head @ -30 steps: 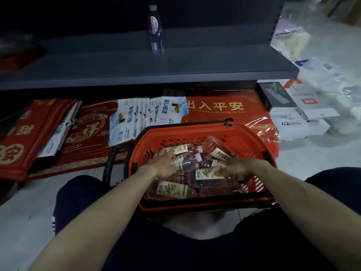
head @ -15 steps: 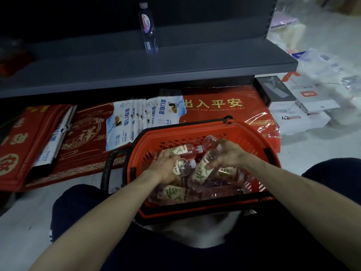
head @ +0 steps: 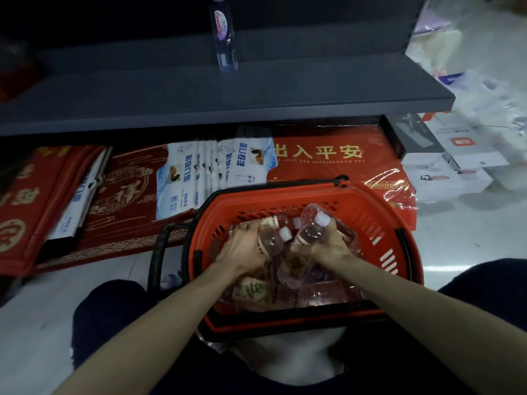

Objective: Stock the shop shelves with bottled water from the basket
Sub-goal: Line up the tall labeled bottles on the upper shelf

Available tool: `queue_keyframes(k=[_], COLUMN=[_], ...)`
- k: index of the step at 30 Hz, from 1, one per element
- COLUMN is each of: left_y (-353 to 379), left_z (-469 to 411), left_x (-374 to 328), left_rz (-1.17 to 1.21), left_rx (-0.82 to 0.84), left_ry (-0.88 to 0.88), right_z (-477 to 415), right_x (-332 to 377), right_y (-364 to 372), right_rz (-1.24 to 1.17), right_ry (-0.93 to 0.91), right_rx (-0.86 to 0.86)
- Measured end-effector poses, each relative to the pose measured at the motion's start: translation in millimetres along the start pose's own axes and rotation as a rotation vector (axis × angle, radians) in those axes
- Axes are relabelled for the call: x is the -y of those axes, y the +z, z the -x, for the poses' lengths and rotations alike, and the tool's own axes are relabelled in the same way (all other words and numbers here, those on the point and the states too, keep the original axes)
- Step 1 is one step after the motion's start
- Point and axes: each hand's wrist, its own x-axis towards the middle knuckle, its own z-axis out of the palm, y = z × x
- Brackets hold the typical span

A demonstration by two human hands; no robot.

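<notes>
Dark grey shelf point(head: 256, 92) spans the back, a lone bottle point(head: 225, 38) upright near its rear edge. Down in the orange basket point(head: 399, 223), the left hand point(head: 243, 249) wraps a pink bottle point(head: 271, 241) at mid-body, and the right hand point(head: 332, 246) clasps a tilted bottle point(head: 306, 235) below its neck. Both are best lifted straight up, clear of the rim and the loose bottles point(head: 251, 290) beneath.
</notes>
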Motion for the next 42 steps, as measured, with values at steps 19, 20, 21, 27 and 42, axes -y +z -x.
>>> queue_keyframes(k=[19,20,21,27,42], left_y=[-171.2,-191.5,-210.7,-317.8,-558.2], left_z=[-2.5,-4.2,-6.5,-5.8,11.5], left_x=[-52.7,-62.4,-70.7,-118.2,-190.2], left_rz=[0.844,0.841,0.834,0.906,0.96], left_rx=[-0.368,-0.387,-0.41,-0.547,-0.787], left_ry=[0.006,0.029,0.048,0.132,0.399], right_z=[25.4,26.5,28.5,50.3,114.7], right_x=[191.3,207.1,223.4,324.6,571.5], right_y=[-40.6,-44.8,-49.1,-71.2,-97.9], right_rz=[-0.124,-0.138,-0.151,-0.162,-0.038], right_ry=[-0.325,-0.36,-0.397,-0.561,-0.934], right_rx=[0.307,0.3,0.284,0.233,0.233])
